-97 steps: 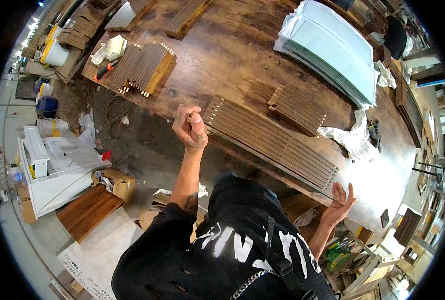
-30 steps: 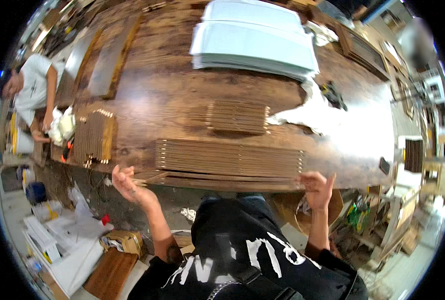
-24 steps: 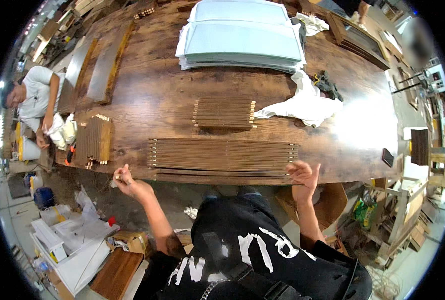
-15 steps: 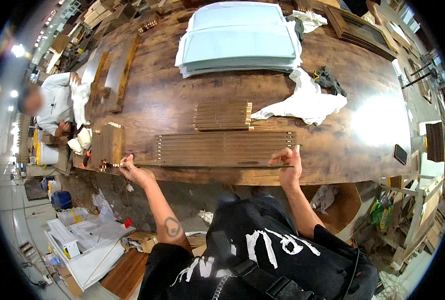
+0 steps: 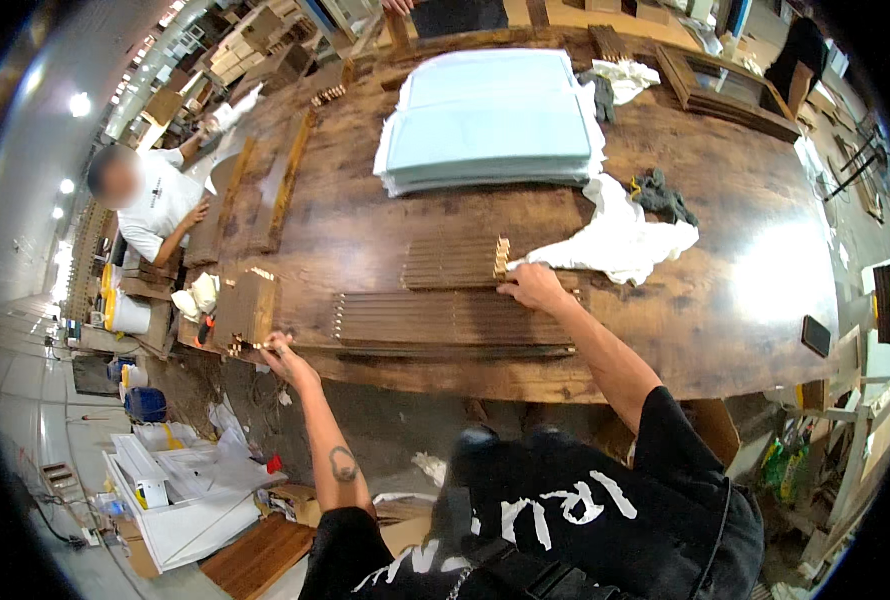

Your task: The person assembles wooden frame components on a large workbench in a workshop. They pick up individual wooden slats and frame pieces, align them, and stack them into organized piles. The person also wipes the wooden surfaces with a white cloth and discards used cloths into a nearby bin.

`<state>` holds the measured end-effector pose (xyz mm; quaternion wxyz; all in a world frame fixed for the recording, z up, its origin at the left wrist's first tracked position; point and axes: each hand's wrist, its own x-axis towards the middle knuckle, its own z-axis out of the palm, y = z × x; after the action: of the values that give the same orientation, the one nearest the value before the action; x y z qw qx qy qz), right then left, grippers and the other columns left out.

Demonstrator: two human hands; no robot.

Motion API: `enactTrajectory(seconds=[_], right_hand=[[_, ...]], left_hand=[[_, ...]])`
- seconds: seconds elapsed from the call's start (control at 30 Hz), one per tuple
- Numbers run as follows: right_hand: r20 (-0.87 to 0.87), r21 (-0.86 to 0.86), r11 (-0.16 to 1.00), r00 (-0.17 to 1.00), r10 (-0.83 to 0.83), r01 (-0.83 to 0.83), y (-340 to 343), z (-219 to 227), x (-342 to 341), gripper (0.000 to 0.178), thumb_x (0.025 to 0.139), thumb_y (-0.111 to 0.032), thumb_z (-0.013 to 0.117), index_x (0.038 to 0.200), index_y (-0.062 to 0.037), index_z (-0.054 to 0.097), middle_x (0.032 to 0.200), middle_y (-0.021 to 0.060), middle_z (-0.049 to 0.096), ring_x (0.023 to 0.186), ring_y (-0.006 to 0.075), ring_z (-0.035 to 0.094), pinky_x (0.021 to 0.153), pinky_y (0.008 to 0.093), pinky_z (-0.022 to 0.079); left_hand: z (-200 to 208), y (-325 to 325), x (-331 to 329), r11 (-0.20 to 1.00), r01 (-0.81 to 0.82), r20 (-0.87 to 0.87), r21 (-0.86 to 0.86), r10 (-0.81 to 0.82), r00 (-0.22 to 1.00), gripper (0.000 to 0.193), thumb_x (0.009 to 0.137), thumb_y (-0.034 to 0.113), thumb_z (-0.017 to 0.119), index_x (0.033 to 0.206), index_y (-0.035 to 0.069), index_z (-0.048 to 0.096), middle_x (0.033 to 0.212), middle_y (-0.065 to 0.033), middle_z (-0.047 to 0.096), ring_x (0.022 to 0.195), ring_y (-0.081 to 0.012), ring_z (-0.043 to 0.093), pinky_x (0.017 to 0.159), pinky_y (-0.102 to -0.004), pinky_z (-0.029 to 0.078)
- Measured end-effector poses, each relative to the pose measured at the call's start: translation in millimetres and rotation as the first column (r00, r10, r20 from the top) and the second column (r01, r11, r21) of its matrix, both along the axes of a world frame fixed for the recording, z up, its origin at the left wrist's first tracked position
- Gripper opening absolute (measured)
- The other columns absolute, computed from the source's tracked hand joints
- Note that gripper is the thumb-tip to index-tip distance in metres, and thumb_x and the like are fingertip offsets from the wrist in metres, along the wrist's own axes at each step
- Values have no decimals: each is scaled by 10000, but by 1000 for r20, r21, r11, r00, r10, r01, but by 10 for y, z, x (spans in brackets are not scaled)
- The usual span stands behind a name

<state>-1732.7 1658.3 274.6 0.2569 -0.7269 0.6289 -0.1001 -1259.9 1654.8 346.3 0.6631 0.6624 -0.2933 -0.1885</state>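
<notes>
Your left hand (image 5: 285, 360) curls by the near end of the left stack (image 5: 245, 305). Farther, your right hand (image 5: 537, 288) arches palm-down beyond the long strips (image 5: 400, 318), beside the short bundle (image 5: 450, 262). I can't tell whether either grips.

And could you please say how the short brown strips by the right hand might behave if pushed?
The short brown strips are probably stiff, as they lie straight. With no tie visible, they may slide apart. Their low, broad pile seems unlikely to tip.
</notes>
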Motion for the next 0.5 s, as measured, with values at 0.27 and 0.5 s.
enactTrajectory(seconds=[0.27,0.5], right_hand=[[327,-416,909,932,154,-4,102,429,-178,217,902,-233,654,986,-36,688,1040,120,678,885,323,655,777,431,526],[644,-455,743,758,-107,491,1208,1595,-762,31,965,-26,554,983,-14,577,873,31,628,753,77,496,680,228,429]], left_hand=[[28,55,-30,995,90,42,-52,-88,995,179,932,233,514,1036,94,469,979,-36,548,917,-189,523,979,-365,397],[-72,61,27,998,21,59,-64,-17,998,187,961,241,492,1019,63,506,961,-50,574,934,-208,542,1013,-415,377]])
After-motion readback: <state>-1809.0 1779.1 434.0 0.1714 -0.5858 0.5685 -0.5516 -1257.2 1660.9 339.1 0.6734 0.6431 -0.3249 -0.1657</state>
